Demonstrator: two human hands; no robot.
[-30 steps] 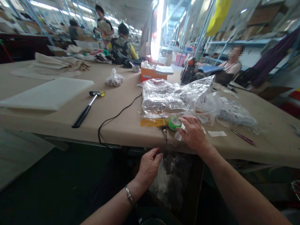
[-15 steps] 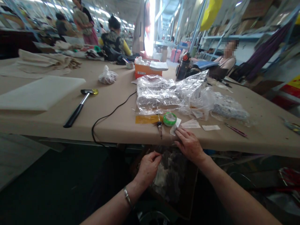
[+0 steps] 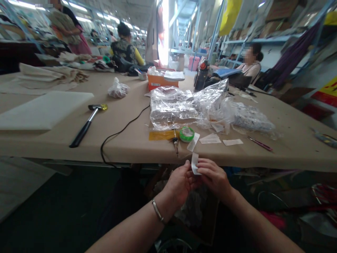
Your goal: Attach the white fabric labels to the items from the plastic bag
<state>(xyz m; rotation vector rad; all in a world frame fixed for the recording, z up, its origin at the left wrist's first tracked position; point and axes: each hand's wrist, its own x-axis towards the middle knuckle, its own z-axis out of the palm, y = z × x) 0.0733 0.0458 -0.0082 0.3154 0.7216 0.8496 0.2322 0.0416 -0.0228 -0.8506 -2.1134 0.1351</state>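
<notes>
Just off the table's front edge, my right hand (image 3: pixel 214 177) pinches a small white paper strip (image 3: pixel 195 163), which bends a little and stands up from the fingers. My left hand (image 3: pixel 180 182) is right beside it, palm turned up, thumb apart from its fingers; the fingertips reach partly under my right hand and are partly hidden. On the table in front lie a loose white strip (image 3: pixel 193 142), more strips (image 3: pixel 210 138), a green round tub (image 3: pixel 186 134) and a soldering iron (image 3: pixel 176 147) across a yellow-brown film strip (image 3: pixel 162 135).
Clear plastic bags (image 3: pixel 172 109) cover the table's middle. Tweezers (image 3: pixel 260 144) lie to the right, a hammer (image 3: pixel 86 126) and white board (image 3: pixel 44 109) to the left. A black cord (image 3: pixel 123 128) runs over the front edge. Below is a box of scraps (image 3: pixel 193 211). Other people sit and stand behind.
My right hand has lifted a white strip off the table and drawn it back. My left hand has opened from its pinch and moved up and right to meet it. The view has shifted slightly.
</notes>
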